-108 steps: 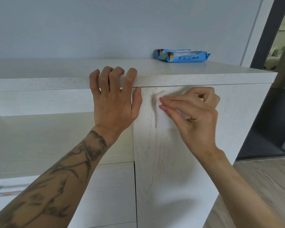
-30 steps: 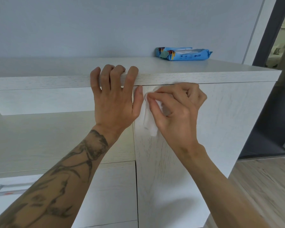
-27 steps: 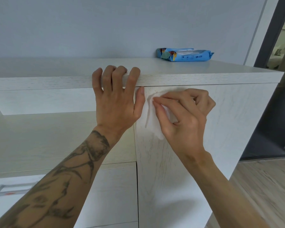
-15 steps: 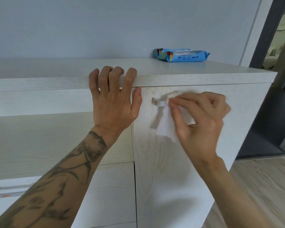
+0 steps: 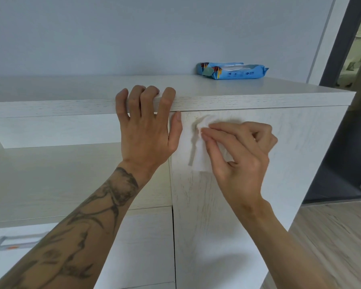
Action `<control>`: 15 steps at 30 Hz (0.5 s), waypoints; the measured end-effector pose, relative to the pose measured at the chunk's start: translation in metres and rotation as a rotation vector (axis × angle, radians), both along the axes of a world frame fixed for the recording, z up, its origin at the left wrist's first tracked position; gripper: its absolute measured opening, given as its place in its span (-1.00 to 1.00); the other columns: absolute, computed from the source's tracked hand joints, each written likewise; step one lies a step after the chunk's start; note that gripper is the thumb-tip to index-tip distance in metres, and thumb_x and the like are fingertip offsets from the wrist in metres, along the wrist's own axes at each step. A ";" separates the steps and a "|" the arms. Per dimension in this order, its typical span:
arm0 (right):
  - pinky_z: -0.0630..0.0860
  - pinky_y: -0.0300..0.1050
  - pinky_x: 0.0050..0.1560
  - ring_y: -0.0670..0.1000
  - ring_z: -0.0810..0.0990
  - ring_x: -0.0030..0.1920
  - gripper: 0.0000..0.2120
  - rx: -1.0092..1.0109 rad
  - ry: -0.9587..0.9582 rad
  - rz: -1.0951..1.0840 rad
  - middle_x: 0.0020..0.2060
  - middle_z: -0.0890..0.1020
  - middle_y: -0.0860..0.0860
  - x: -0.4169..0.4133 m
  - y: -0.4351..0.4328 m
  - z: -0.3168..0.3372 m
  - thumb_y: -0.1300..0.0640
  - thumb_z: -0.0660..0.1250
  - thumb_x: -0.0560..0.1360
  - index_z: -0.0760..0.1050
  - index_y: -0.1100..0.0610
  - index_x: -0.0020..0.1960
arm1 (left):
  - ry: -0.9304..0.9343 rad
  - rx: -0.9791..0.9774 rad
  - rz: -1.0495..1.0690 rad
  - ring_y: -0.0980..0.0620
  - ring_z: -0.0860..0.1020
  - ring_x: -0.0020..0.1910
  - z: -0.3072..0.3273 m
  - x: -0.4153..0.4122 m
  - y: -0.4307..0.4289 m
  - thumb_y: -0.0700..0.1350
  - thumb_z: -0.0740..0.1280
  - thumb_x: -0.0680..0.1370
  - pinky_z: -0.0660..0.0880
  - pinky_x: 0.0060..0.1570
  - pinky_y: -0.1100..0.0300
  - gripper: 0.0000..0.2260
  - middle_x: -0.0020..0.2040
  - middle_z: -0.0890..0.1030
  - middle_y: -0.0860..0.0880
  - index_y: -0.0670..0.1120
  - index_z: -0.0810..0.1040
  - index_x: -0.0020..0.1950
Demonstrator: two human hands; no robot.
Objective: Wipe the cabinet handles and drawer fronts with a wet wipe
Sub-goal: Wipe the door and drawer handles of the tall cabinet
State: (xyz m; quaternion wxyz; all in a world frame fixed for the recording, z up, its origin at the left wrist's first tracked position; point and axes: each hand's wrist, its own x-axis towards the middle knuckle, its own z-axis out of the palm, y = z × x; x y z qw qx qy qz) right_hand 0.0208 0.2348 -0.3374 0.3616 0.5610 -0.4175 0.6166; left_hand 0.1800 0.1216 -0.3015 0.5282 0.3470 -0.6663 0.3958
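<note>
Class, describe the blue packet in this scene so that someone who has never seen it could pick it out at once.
Start with the long white cabinet that fills the view and look along its flat top toward the back right, by the wall. The packet of wet wipes lies there flat, well behind both hands. It is the only bright blue thing among pale wood and grey wall.

The door handle (image 5: 193, 140) is mostly hidden behind the wet wipe (image 5: 200, 157) and right hand (image 5: 238, 155). The drawer handle (image 5: 10, 244) runs under the left forearm (image 5: 75, 236). Print on the wipes pack (image 5: 233, 71) is too small to read.
</note>
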 end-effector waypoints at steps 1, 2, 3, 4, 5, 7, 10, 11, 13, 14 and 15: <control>0.33 0.08 0.15 0.05 0.50 0.13 -0.95 0.017 0.013 -0.009 0.04 0.73 -0.16 0.003 -0.002 0.002 0.11 0.53 0.61 0.76 -0.01 0.05 | -0.001 -0.005 0.002 -0.22 0.38 0.30 0.000 0.000 0.000 0.05 0.09 0.71 0.15 0.49 -0.20 -0.64 0.20 0.56 -0.23 -0.11 0.46 0.38; 0.29 0.03 0.19 0.05 0.50 0.15 -0.96 0.042 0.041 -0.026 0.04 0.73 -0.17 0.006 -0.004 0.006 0.09 0.52 0.62 0.76 -0.01 0.05 | -0.001 -0.010 0.002 -0.22 0.38 0.29 0.000 0.000 -0.001 0.05 0.09 0.71 0.14 0.49 -0.19 -0.64 0.20 0.56 -0.23 -0.11 0.46 0.38; 0.25 -0.02 0.21 0.04 0.49 0.16 -0.95 0.065 0.073 -0.037 0.05 0.73 -0.16 0.007 -0.006 0.008 0.08 0.51 0.63 0.76 -0.01 0.05 | -0.001 -0.014 0.003 -0.22 0.38 0.29 0.000 0.001 -0.001 0.06 0.09 0.71 0.13 0.50 -0.18 -0.64 0.20 0.55 -0.23 -0.11 0.46 0.38; 0.22 -0.04 0.22 0.04 0.48 0.17 -0.95 0.076 0.096 -0.038 0.05 0.73 -0.16 0.006 -0.006 0.010 0.08 0.50 0.63 0.76 -0.01 0.05 | 0.000 -0.015 0.004 -0.22 0.38 0.29 0.000 0.001 -0.002 0.06 0.09 0.72 0.12 0.50 -0.18 -0.64 0.20 0.55 -0.23 -0.11 0.46 0.38; 0.22 -0.05 0.22 0.04 0.48 0.16 -0.94 0.074 0.106 -0.035 0.06 0.73 -0.16 0.003 -0.005 0.009 0.09 0.50 0.63 0.76 0.00 0.05 | 0.001 -0.015 0.004 -0.22 0.38 0.30 0.000 0.001 -0.002 0.06 0.09 0.72 0.11 0.50 -0.17 -0.64 0.20 0.55 -0.23 -0.11 0.45 0.38; 0.26 -0.03 0.20 0.04 0.48 0.14 -0.93 0.053 0.098 -0.023 0.08 0.73 -0.17 -0.002 0.000 0.005 0.11 0.50 0.63 0.76 -0.01 0.06 | 0.003 -0.016 0.001 -0.22 0.38 0.30 0.000 0.001 -0.001 0.06 0.09 0.72 0.09 0.51 -0.15 -0.65 0.21 0.55 -0.23 -0.10 0.44 0.38; 0.41 0.12 0.10 0.08 0.50 0.11 -0.92 0.036 0.045 -0.020 0.11 0.73 -0.17 -0.015 0.010 -0.004 0.14 0.50 0.63 0.76 0.03 0.08 | 0.003 -0.009 -0.004 -0.21 0.37 0.31 0.000 0.001 -0.002 0.06 0.09 0.71 0.08 0.52 -0.15 -0.65 0.21 0.55 -0.23 -0.10 0.43 0.38; 0.45 0.20 0.05 0.11 0.52 0.10 -0.92 0.038 0.018 -0.032 0.11 0.73 -0.15 -0.022 0.013 -0.005 0.15 0.50 0.63 0.76 0.05 0.10 | 0.002 -0.006 -0.007 -0.21 0.37 0.31 0.000 0.001 -0.002 0.06 0.09 0.71 0.08 0.52 -0.15 -0.66 0.21 0.55 -0.23 -0.09 0.42 0.38; 0.49 0.29 -0.02 0.17 0.54 0.08 -0.91 0.049 -0.041 -0.072 0.09 0.73 -0.10 -0.039 0.020 -0.006 0.17 0.51 0.62 0.74 0.09 0.11 | 0.001 -0.003 -0.010 -0.21 0.37 0.32 -0.001 0.000 -0.003 0.07 0.09 0.71 0.08 0.52 -0.14 -0.66 0.21 0.55 -0.22 -0.09 0.42 0.38; 0.52 0.25 0.01 0.18 0.55 0.08 -0.92 0.054 -0.073 -0.094 0.08 0.73 -0.08 -0.047 0.023 -0.005 0.17 0.51 0.62 0.74 0.12 0.11 | 0.001 -0.001 -0.010 -0.21 0.37 0.32 -0.001 0.000 -0.003 0.07 0.10 0.72 0.08 0.52 -0.14 -0.66 0.21 0.55 -0.22 -0.09 0.42 0.38; 0.54 0.15 0.07 0.18 0.57 0.08 -0.92 0.061 -0.107 -0.108 0.06 0.73 -0.05 -0.055 0.027 -0.005 0.19 0.50 0.62 0.74 0.15 0.10 | 0.002 0.000 -0.014 -0.21 0.37 0.32 -0.001 0.000 -0.003 0.07 0.10 0.72 0.08 0.52 -0.14 -0.66 0.22 0.55 -0.22 -0.08 0.42 0.38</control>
